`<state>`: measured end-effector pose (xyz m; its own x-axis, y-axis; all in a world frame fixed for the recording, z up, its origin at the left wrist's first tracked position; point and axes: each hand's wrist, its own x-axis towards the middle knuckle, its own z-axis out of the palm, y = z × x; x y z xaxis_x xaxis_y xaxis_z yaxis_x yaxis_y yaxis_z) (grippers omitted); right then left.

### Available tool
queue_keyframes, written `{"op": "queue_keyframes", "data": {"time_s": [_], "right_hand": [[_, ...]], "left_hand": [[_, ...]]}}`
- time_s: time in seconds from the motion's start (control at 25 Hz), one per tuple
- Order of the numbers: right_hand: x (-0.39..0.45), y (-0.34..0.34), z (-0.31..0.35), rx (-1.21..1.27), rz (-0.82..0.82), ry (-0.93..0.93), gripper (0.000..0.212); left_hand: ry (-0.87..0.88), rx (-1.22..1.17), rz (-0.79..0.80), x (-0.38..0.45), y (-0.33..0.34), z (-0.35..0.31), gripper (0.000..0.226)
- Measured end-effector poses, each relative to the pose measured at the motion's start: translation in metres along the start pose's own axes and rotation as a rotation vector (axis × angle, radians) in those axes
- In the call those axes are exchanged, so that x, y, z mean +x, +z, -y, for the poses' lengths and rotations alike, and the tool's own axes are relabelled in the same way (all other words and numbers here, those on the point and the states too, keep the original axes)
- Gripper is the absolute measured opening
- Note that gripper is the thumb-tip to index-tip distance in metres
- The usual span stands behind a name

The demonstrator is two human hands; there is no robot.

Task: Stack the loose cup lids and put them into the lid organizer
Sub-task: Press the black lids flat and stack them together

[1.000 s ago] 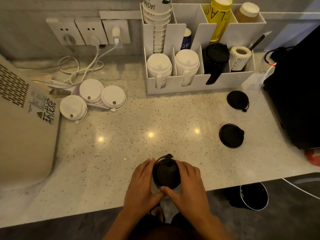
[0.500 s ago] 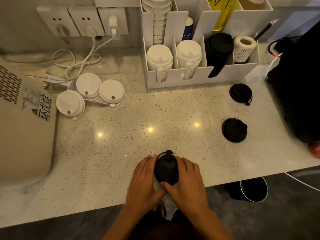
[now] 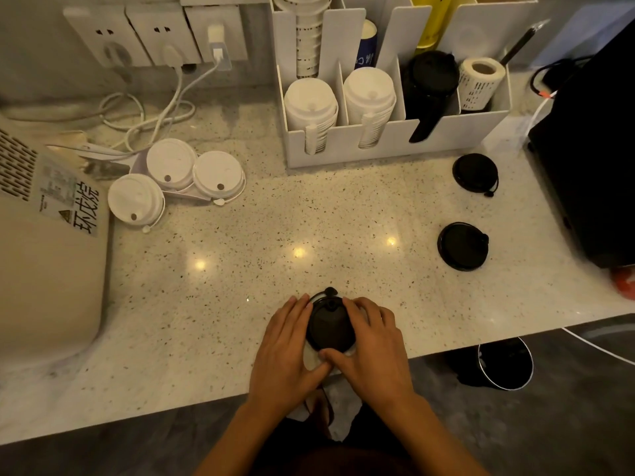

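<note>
While the left hand point(image 3: 287, 352) and right hand point(image 3: 372, 352) curl their fingers round a round black plastic cup lid point(image 3: 329, 326) near the front edge of the speckled stone surface point(image 3: 240, 269), a slip could send it over that edge. Two more loose black lids point(image 3: 462, 246) (three white ones too) lie well apart; the white compartmented lid organizer point(image 3: 395, 146) stands behind.
</note>
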<state>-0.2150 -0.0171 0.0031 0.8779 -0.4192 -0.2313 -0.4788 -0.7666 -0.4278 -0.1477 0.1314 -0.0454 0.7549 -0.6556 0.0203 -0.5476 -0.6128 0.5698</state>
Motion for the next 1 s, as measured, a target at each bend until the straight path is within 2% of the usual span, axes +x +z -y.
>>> {"op": "queue_keyframes", "data": {"time_s": [0.2,0.32,0.44,0.56,0.64,0.68,0.76,0.84,1.0], "right_hand": [[-0.005,0.002,-0.004,0.008,-0.008,0.007,0.093],[-0.002,-0.002,-0.002,0.095,0.035,0.051,0.094],[0.005,-0.008,-0.003,0.216,-0.005,0.109,0.072],[0.022,-0.008,-0.005,0.282,-0.157,0.172,0.056],[0.043,-0.006,-0.003,0.256,-0.244,0.196,0.058],[0.055,-0.003,-0.001,0.229,-0.232,0.213,0.06],[0.075,0.006,0.003,0.152,-0.142,0.25,0.063],[0.083,0.017,0.003,0.093,-0.103,0.253,0.063],[0.084,0.03,-0.002,0.073,-0.183,0.236,0.059]], "left_hand": [[-0.003,0.041,0.0,-0.002,0.002,0.0,0.087],[-0.006,0.052,0.008,-0.001,0.001,-0.001,0.088],[-0.004,-0.016,0.015,-0.001,-0.006,-0.004,0.086],[-0.061,-0.273,-0.115,0.005,-0.016,-0.011,0.067],[-0.207,-0.346,-0.248,0.027,-0.018,-0.02,0.054],[-0.303,-0.319,-0.265,0.041,-0.017,-0.024,0.052],[-0.434,-0.187,-0.195,0.067,-0.008,-0.032,0.057],[-0.461,-0.033,-0.114,0.079,0.006,-0.035,0.062],[-0.437,0.089,-0.093,0.079,0.019,-0.031,0.063]]}}
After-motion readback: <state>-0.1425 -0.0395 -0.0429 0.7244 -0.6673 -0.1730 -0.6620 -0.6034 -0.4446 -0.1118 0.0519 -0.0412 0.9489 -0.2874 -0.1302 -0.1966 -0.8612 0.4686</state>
